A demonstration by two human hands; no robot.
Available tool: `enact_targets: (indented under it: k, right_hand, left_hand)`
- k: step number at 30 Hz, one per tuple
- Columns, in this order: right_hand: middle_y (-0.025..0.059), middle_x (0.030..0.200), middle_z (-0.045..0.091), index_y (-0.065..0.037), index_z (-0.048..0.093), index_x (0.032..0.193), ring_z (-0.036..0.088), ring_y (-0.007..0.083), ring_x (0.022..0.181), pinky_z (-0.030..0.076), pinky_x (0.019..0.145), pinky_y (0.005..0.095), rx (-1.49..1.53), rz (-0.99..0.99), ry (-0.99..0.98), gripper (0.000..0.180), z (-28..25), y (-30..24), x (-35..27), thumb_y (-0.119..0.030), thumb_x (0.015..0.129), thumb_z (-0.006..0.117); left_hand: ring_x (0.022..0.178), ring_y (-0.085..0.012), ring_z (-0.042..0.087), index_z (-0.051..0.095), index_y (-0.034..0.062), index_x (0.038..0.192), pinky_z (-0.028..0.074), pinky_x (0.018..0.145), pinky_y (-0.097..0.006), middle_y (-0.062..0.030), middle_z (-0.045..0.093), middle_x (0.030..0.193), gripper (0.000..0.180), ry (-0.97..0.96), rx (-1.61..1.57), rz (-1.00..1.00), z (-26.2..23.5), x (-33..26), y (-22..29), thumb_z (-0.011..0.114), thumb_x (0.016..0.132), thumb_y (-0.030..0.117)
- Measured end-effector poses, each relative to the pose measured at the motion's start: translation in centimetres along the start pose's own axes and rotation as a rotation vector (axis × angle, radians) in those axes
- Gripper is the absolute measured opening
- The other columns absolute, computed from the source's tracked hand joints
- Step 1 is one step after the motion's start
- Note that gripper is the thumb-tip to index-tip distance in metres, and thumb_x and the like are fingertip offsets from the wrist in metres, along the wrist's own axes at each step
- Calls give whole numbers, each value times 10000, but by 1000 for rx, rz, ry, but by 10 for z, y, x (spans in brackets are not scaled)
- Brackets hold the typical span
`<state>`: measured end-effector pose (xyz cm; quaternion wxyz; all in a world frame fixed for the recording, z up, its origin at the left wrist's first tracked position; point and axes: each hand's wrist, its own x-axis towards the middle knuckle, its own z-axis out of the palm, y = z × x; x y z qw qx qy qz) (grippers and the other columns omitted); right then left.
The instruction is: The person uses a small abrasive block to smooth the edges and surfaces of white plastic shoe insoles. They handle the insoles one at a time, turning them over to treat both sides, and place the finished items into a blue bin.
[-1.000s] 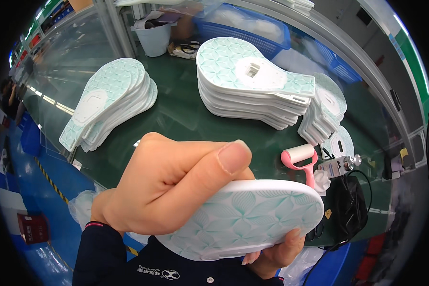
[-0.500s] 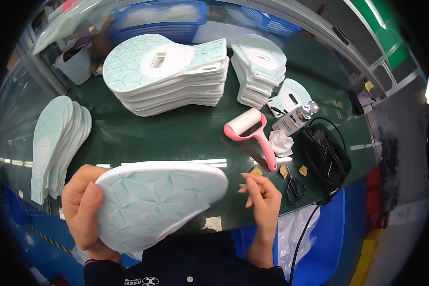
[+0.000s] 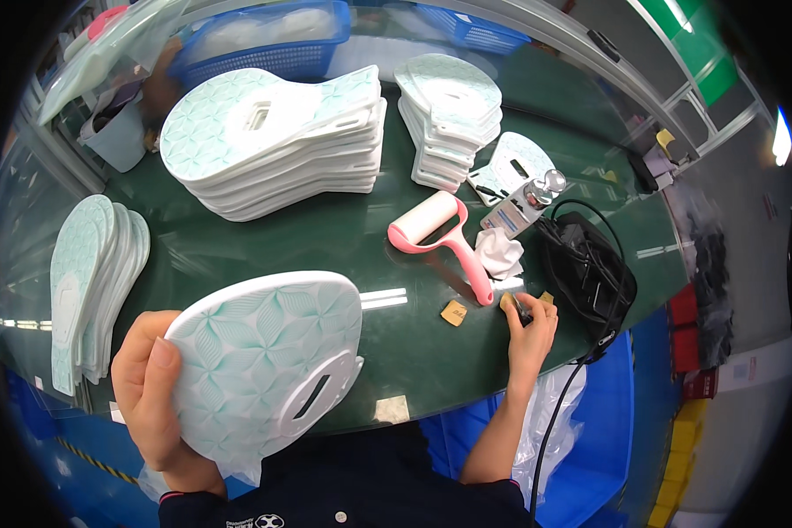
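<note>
My left hand (image 3: 148, 396) grips the rounded edge of a white plastic panel (image 3: 268, 352) with a mint-green petal pattern, thumb on the patterned face. The panel is held tilted over the table's near edge, and a dark slot in a white oval shows at its lower right. My right hand (image 3: 531, 333) is closed at the right of the table, its fingertips pinched on small scissors (image 3: 523, 314) that they mostly cover. Small tan paper pieces lie around it; one piece (image 3: 453, 312) is to its left. A pink-handled lint roller (image 3: 462, 251) lies just beyond.
Stacks of similar panels stand at the back (image 3: 273, 167), back right (image 3: 444, 132) and far left (image 3: 92, 290). A single small panel (image 3: 506, 158), a pump bottle (image 3: 526, 204), crumpled tissue (image 3: 500, 255) and a black bag (image 3: 590, 282) with a cable occupy the right side.
My right hand has moved right and forward, from beside the panel onto the scissors. My left hand has turned the panel so that its slotted part now shows.
</note>
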<state>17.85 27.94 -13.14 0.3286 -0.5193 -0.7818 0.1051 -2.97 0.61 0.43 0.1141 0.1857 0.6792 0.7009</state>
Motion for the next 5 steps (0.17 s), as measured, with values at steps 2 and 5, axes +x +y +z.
enact_targets:
  k: [2,5]
  right_hand:
    - [74,799,506,-32,562,841,478,201,734,397,675,326,47,81,-58,163,-1,4,-1,-80,706,642]
    - [70,788,508,-47,567,836,478,192,720,401,673,318,26,93,-49,149,3,8,-4,-81,711,641]
  left_hand:
    - [674,-93,489,548,-41,831,353,630,-193,-64,549,722,234,-12,-3,-5,-3,-1,-2,488,797,183]
    - [681,-100,490,549,-39,831,351,641,-197,-70,548,729,241,-17,0,1,-1,0,-2,491,796,192]
